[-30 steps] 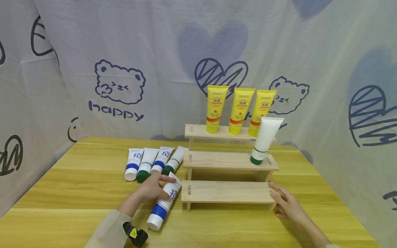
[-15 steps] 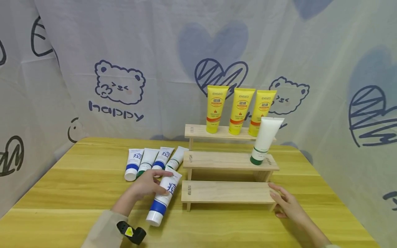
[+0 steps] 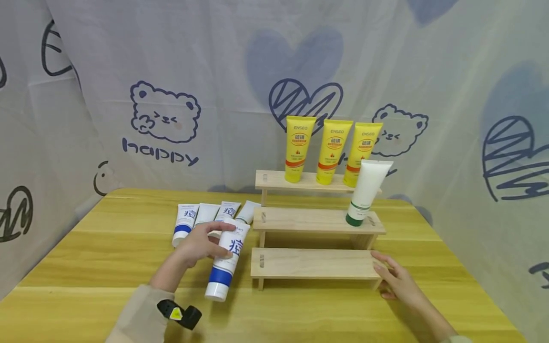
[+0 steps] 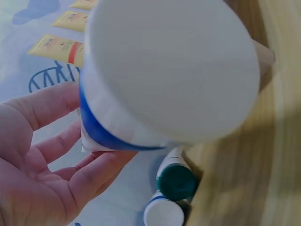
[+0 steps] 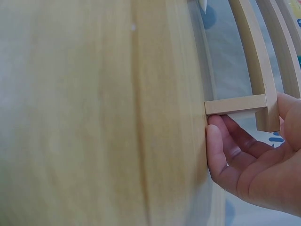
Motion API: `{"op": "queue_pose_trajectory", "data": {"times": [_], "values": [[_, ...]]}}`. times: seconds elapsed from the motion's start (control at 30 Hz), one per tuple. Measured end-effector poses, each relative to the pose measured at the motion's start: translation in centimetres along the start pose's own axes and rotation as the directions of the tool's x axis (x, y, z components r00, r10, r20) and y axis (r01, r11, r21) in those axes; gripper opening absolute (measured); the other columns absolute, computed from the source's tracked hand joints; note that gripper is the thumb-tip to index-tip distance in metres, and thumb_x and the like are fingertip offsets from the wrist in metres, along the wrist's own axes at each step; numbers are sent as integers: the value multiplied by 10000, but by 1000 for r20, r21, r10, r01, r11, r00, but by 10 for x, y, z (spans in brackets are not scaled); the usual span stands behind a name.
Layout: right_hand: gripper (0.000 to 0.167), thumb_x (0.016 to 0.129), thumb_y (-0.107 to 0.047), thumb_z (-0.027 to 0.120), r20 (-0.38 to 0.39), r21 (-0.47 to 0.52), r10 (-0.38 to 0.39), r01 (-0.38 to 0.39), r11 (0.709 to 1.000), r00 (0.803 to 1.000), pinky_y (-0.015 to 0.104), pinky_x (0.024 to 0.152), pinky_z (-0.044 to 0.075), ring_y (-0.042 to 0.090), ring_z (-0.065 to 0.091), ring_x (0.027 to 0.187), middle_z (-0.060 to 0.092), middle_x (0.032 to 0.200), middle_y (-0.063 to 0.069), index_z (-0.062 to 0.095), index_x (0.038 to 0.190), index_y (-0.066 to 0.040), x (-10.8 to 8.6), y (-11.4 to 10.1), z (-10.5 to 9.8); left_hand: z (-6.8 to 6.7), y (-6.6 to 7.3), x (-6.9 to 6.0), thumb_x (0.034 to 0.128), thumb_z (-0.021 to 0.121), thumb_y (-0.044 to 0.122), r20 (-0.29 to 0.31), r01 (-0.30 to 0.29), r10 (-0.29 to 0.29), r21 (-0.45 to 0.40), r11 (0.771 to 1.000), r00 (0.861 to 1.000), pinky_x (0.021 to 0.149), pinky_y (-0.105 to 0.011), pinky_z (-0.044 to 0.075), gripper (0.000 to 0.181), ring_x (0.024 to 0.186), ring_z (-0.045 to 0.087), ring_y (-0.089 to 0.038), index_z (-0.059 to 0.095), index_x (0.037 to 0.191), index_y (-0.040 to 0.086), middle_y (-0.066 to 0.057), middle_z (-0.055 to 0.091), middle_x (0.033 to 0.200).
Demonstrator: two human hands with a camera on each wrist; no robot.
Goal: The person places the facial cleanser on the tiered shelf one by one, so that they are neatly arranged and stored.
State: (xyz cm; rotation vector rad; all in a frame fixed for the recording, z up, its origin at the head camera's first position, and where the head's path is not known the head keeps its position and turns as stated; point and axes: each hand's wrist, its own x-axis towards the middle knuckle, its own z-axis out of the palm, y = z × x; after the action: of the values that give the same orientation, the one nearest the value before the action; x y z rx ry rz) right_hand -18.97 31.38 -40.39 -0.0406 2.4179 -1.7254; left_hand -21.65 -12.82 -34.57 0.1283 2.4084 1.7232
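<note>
My left hand (image 3: 200, 245) pinches a white squeeze tube with a blue band (image 3: 222, 275) between thumb and fingers. The tube tilts, cap toward me, and looks raised off the table; its white cap (image 4: 174, 70) fills much of the left wrist view. At the right end of the lowest step of a wooden three-step stand (image 3: 315, 263), my right hand (image 3: 396, 281) holds on, fingers curled beside the leg (image 5: 235, 104). A white tube with a green cap (image 3: 366, 193) stands upside-down on the middle step. Three yellow tubes, one leftmost (image 3: 299, 150), stand on the top step.
Several white tubes lie in a row left of the stand, the leftmost tube (image 3: 186, 221) with a blue band; my left hand partly hides the others. A patterned curtain (image 3: 231, 95) hangs behind the wooden table (image 3: 107, 267).
My left hand has moved slightly left and away from me, raising the blue-banded tube and turning it more upright. The right hand has stayed at the stand.
</note>
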Motion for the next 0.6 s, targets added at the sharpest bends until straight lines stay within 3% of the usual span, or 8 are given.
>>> {"op": "queue_pose_trajectory", "data": {"times": [0.23, 0.6], "values": [[512, 943, -290, 442, -10, -4, -2, 2, 1000, 1000, 235, 468, 428, 144, 513, 604, 561, 872, 74, 273, 1368, -59, 1, 0, -2, -3, 12, 2, 673, 734, -28, -30, -8, 6, -50, 999, 1000, 632, -326, 498, 525, 818, 546, -241, 577, 1161, 81, -166, 546, 1057], [522, 939, -297, 449, -29, -17, 7, -8, 1000, 1000, 261, 491, 452, 157, 518, 629, 559, 891, 87, 277, 1370, -58, 0, 0, 0, 9, 36, 10, 664, 738, -42, 31, -116, 123, -159, 980, 992, 613, -291, 488, 551, 779, 550, -211, 546, 1174, 38, -176, 551, 1045]]}}
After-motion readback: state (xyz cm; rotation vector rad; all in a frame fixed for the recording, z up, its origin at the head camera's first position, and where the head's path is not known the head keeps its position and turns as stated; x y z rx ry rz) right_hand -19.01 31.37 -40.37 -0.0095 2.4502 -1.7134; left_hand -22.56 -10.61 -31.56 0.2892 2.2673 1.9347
